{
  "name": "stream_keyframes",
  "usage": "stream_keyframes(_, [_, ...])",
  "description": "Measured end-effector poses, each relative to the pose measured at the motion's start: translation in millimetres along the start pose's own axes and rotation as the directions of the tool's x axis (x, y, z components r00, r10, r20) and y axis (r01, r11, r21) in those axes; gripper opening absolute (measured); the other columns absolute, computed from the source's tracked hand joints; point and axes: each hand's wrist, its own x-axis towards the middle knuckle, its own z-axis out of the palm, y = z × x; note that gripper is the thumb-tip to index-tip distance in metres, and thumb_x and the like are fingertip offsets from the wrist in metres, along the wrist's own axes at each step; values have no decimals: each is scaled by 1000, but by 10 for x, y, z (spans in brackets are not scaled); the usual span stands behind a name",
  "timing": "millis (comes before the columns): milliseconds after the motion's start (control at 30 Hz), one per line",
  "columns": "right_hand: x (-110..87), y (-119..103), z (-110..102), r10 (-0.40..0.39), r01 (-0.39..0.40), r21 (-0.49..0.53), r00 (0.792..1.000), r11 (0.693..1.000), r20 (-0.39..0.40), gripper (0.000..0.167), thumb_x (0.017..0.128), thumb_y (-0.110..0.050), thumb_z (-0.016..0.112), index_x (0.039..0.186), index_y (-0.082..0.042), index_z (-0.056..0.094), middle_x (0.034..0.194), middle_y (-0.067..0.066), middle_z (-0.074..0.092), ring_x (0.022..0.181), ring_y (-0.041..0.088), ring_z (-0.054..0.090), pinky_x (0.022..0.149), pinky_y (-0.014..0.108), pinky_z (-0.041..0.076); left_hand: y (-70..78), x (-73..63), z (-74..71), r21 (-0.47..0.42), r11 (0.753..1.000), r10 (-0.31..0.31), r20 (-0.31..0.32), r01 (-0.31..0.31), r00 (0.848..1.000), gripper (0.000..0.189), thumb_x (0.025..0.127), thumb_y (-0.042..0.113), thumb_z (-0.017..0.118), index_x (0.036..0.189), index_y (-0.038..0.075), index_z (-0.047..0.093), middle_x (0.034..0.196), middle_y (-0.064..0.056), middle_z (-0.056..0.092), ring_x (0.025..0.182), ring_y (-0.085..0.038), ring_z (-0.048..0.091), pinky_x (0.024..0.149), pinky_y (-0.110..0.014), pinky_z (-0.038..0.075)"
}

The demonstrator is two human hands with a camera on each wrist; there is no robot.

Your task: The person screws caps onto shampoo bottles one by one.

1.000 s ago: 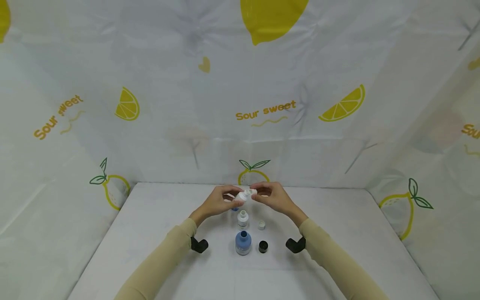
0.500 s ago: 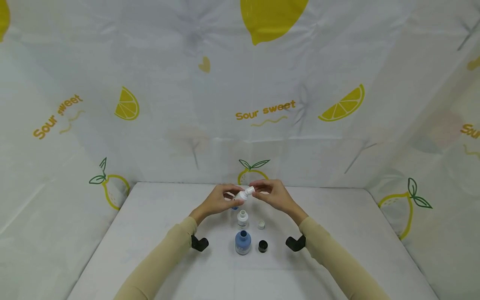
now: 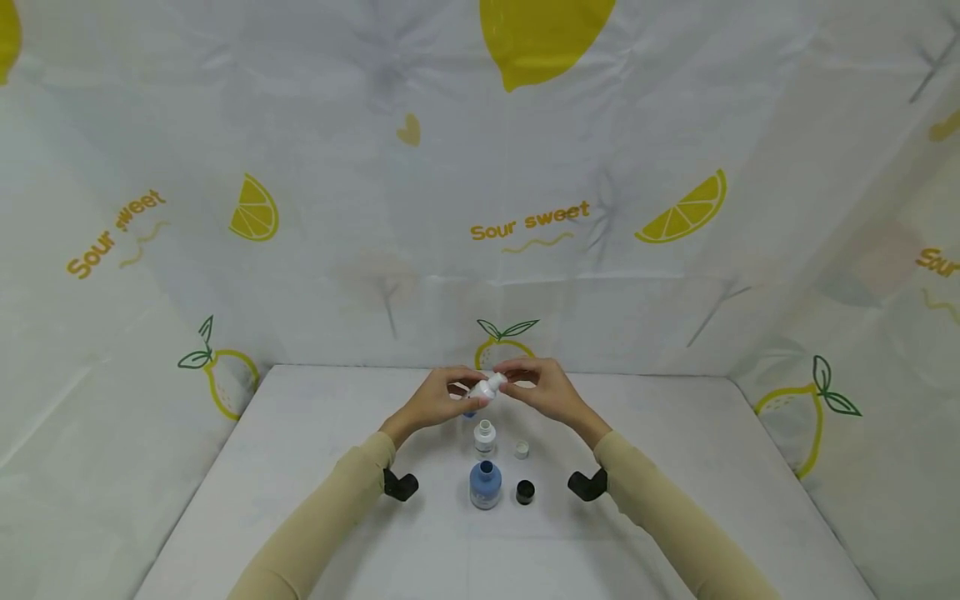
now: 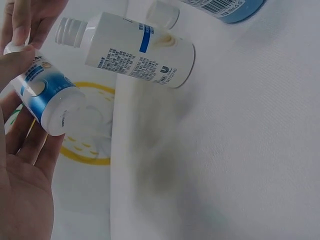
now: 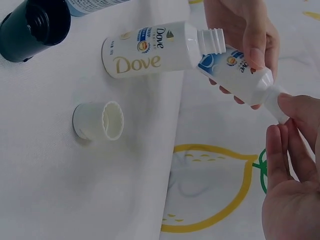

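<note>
My left hand [image 3: 438,400] grips a small white and blue Dove bottle [image 5: 237,77] round its body. It is held tilted above the table, its neck toward my right hand [image 3: 547,392]. The thumb and fingers of that hand pinch a white cap [image 5: 275,103], which sits at the bottle's neck. How far the cap is screwed on cannot be made out. Below the hands stands a white Dove bottle [image 5: 150,50], upright and uncapped. A loose white cap [image 5: 95,121] lies beside it on the table.
Nearer the front stands an open blue bottle [image 3: 485,490], with a black cap [image 3: 525,492] to its right. The white table [image 3: 315,450] ends at a white curtain [image 3: 337,317] printed with lemons.
The cap in my right hand has gone from a tilt at the bottle's mouth to being in line on its neck. The right hand has shifted slightly up and left.
</note>
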Motion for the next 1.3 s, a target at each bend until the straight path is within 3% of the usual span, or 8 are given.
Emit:
stream_keyframes(333, [19,-23,34,47,-51,-62,997,997,-65,31,96,-13,84,122,1,78,114,18,80,97,20,75,92,31,65,-7,10,-31,5,1000,0,-16,0,1000,36,97,21,83,129,6,77,124,-12,79,114,-23,73,96,-31,64])
stream_keyframes(533, [32,-11,51,100,-108,-78,990,991,-95,29,94,-21,87,114,-1,79,101,14,79,89,17,74,81,17,61,0,16,-24,9,1000,0,-19,0,1000,35,97,21,83,129,6,77,124,-12,78,114,-23,72,96,-31,64])
stream_keyframes(1000, [46,17,92,138,-153,-92,979,984,-147,23,96,-25,84,100,-4,76,95,10,75,81,11,68,75,19,58,26,25,23,-9,999,31,-30,-31,999,36,97,19,84,129,6,77,125,-13,77,115,-25,73,98,-39,66])
stream_keyframes(1300, [48,11,112,176,-189,-61,970,980,-165,23,97,-27,83,94,-6,73,86,7,72,76,13,62,67,22,50,53,26,28,2,999,41,-23,-41,999,38,97,20,83,131,6,76,124,-12,77,115,-24,73,97,-34,65])
